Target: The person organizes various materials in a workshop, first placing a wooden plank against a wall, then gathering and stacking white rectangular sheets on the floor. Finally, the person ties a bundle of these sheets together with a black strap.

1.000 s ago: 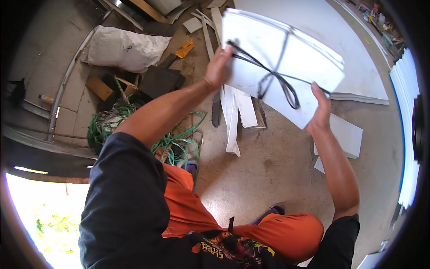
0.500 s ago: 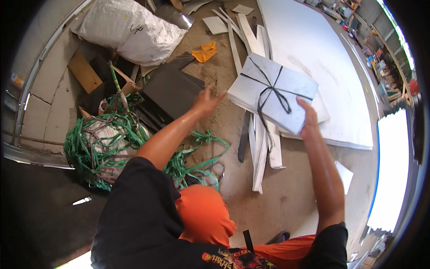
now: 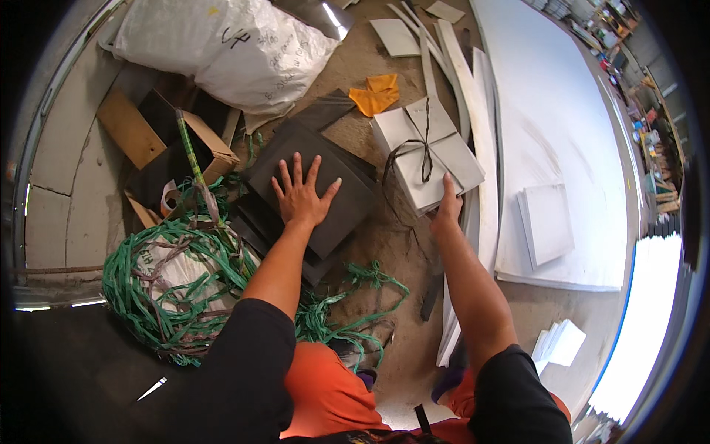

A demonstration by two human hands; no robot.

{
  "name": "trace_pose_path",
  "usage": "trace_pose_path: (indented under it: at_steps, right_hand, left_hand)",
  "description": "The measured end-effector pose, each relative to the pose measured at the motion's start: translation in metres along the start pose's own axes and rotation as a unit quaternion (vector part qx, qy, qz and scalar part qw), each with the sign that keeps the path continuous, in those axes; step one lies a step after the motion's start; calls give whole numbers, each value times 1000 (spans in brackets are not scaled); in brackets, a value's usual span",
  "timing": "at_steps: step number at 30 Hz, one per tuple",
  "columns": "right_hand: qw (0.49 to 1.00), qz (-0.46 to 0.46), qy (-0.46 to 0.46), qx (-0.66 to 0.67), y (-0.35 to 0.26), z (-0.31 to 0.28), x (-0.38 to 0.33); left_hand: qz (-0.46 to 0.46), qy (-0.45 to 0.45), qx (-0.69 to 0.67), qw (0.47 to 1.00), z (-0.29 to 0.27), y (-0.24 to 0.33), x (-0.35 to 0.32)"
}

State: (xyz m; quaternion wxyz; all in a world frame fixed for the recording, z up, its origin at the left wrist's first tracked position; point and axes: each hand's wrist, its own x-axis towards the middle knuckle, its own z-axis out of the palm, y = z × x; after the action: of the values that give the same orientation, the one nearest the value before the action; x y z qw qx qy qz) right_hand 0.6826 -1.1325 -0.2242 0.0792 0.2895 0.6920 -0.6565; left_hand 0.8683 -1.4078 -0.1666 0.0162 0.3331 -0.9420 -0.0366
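Observation:
My left hand (image 3: 305, 200) lies flat, fingers spread, on top of a stack of dark grey square sheets (image 3: 351, 203) on the ground. In my right hand (image 3: 446, 210) is a bundle of white sheets (image 3: 452, 152), gripped at its near corner with the thumb on top. Thin black string (image 3: 427, 157) crosses the bundle and ends in a bow, a loose tail hanging down its left side. The bundle is just right of the dark stack; whether it rests on the ground I cannot tell.
Green plastic twine (image 3: 148, 288) is heaped at the left, with loose strands by my feet. A large white sack (image 3: 222, 52) and an orange cloth (image 3: 375, 95) lie beyond. Long white strips (image 3: 484, 148) and a big white sheet (image 3: 562, 133) with a small stack (image 3: 547, 222) spread to the right.
My left hand has gone from the air beside the bundle to flat on the dark sheets. The bundle has moved left, toward the dark stack, in my right hand, and has turned.

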Motion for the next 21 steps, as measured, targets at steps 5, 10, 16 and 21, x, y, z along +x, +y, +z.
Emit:
trace_pose_path:
  at_steps: [5, 10, 16, 21]
  right_hand:
    - [869, -419, 119, -234, -20, 51, -54]
    - [706, -576, -225, -345, -75, 178, -52]
    - [462, -565, -370, -575, -62, 326, -5]
    - [411, -579, -383, -591, -43, 376, 20]
  left_hand:
    - [-14, 15, 2, 1000, 9, -13, 7]
    - [-28, 16, -8, 999, 27, -1, 23]
    - [-14, 6, 9, 1000, 31, -4, 25]
    - [2, 7, 6, 1000, 35, -1, 32]
